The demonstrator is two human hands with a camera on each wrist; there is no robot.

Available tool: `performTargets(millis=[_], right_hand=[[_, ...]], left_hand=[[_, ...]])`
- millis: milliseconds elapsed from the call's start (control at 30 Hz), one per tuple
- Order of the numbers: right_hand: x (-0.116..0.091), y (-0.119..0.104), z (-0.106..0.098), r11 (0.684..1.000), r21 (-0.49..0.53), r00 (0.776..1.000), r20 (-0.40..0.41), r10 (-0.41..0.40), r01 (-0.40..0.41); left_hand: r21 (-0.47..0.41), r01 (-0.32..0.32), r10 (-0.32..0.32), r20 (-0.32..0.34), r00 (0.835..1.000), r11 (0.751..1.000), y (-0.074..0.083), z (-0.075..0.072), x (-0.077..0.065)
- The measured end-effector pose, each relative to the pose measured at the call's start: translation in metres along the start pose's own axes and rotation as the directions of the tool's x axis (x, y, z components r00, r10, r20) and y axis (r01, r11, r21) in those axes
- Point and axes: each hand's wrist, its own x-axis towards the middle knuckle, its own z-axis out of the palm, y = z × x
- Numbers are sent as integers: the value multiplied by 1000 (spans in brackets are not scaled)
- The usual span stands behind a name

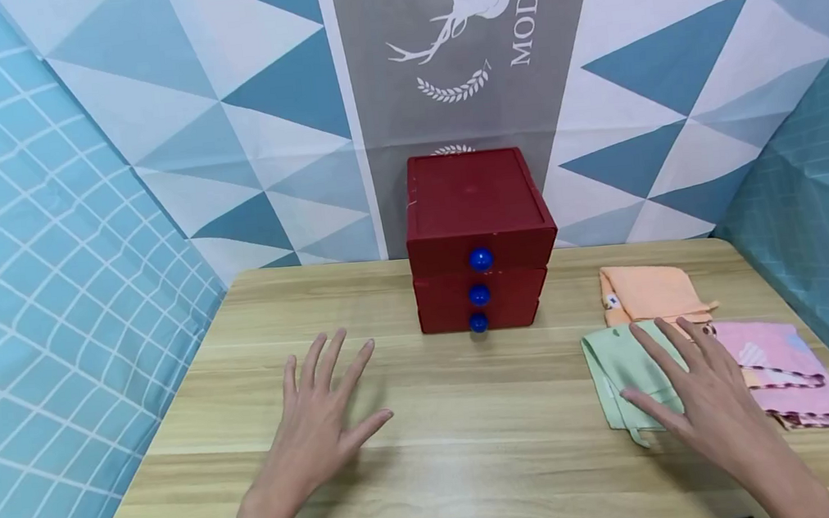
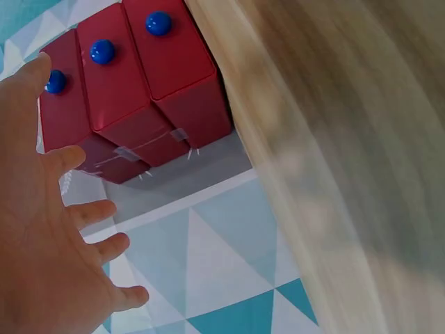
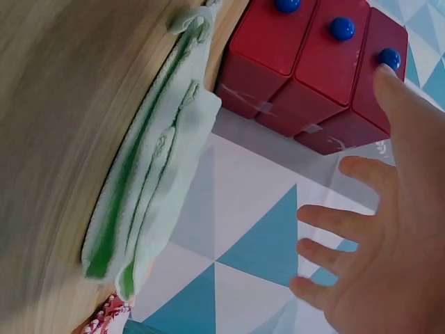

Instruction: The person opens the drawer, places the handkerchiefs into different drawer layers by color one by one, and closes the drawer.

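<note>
My left hand [image 1: 316,424] hovers over the left part of the wooden table with its fingers spread and nothing in it. On the right, my right hand [image 1: 711,397] hangs above a folded green towel [image 1: 616,369], fingers likewise spread and holding nothing. In the right wrist view the green towel [image 3: 156,174] lies in layers on the tabletop, apart from the fingers. A folded orange towel [image 1: 650,292] lies behind it, and a pink towel [image 1: 794,366] with a dark checked edge lies to its right, partly hidden by my right hand.
A red drawer box [image 1: 476,196] with three blue knobs [image 1: 481,259] stands at the back middle of the table [image 1: 439,454]. Patterned cloth [image 1: 260,100] hangs behind the table, and blue checked cloth [image 1: 38,267] borders it on the left.
</note>
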Motion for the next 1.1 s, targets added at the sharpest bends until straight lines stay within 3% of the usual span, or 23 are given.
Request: performTargets(millis=[533,933,1100], right_hand=[[4,-10,-9,998,65,1000,20,18,-19],[13,-19,-14,995,89,997,67,30,-36],[19,-22,-15,997,78,998,58,-2,-2]], left_hand=[[-42,-63,62,-16,998,997,-2,-11,14],[-66,-115,114,-15,993,991,0,-23,35],[-81,-146,143,-38,989,986,2,-29,46]])
